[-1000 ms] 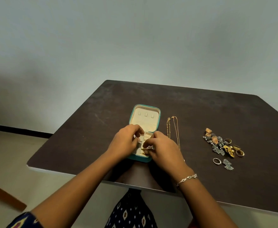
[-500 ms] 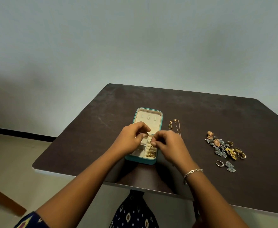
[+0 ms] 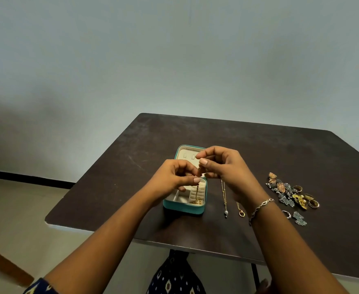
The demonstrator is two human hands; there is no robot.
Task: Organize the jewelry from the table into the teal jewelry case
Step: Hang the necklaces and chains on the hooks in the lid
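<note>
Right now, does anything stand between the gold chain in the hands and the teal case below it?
Nothing visible. The gold chain hangs from the left hand and right hand straight into the open teal case, its lower end inside.

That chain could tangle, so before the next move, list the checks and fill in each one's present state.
1. Grip on the gold chain: the left hand and right hand both pinch it. Ok.
2. Teal jewelry case open, lid up: ok.
3. Chain's lower end inside the case, not over its wall: ok.
4. Chain free of knots: cannot tell, too fine.
5. Lid hooks free: cannot tell, the right hand partly hides them.
6. Two necklaces on the table beside the case, apart from it: ok.
</note>
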